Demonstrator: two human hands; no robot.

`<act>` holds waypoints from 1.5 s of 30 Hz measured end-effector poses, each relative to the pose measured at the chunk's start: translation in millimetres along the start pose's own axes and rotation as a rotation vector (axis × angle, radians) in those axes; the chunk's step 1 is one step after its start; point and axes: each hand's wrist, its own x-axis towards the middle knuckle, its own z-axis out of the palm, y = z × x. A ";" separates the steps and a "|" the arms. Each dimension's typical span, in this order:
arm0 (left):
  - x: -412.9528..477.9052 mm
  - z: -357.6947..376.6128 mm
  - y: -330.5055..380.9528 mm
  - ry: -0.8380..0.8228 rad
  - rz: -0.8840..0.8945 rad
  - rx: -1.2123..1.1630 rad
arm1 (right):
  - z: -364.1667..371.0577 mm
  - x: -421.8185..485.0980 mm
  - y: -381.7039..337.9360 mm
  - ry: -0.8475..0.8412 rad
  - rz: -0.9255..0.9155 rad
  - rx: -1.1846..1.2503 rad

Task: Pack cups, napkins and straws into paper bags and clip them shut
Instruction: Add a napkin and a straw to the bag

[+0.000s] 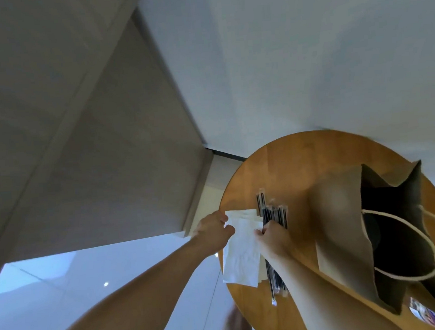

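White napkins [241, 251] lie in a stack at the left edge of the round wooden table [289, 159]. My left hand [212, 233] pinches the stack's upper left corner. My right hand [274, 236] pinches the napkins' right edge. Several black straws in clear wrappers [272, 212] lie just right of the napkins, partly under my right hand. A brown paper bag [345, 220] with rope handles stands open to the right, its inside dark.
The table's left edge runs under the napkins, with pale tiled floor [64, 281] below. A grey wall and a beige panel rise behind. A shiny round object [423, 312] sits at the table's near right edge, behind the bag.
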 end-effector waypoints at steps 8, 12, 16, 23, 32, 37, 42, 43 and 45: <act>-0.5 2.1 0.8 0.004 -0.020 -0.011 | -5.9 -13.2 4.1 0.111 -0.101 0.200; -4.0 9.7 1.4 -0.007 -0.027 -0.221 | -15.0 -24.7 5.4 0.068 -0.168 0.529; -4.2 17.2 1.1 -0.096 -0.080 -0.444 | -26.8 -32.9 4.6 -0.025 -0.185 0.841; -1.3 26.7 10.3 -0.135 -0.133 -0.589 | -27.2 -22.6 32.1 0.297 -0.071 0.635; -1.8 18.1 21.6 -0.072 -0.102 -0.690 | -3.2 -7.0 66.6 0.196 0.075 0.119; -2.3 18.5 26.1 -0.052 -0.104 -0.711 | -2.8 -9.9 67.0 0.206 0.054 0.243; -5.9 19.3 29.7 -0.044 -0.099 -0.710 | -4.2 -14.0 70.9 0.226 -0.013 0.305; -6.6 19.4 29.9 -0.044 -0.097 -0.700 | -4.2 -14.3 70.8 0.226 -0.022 0.312; -8.4 18.7 29.8 -0.039 -0.095 -0.684 | -4.0 -14.4 70.5 0.233 -0.016 0.305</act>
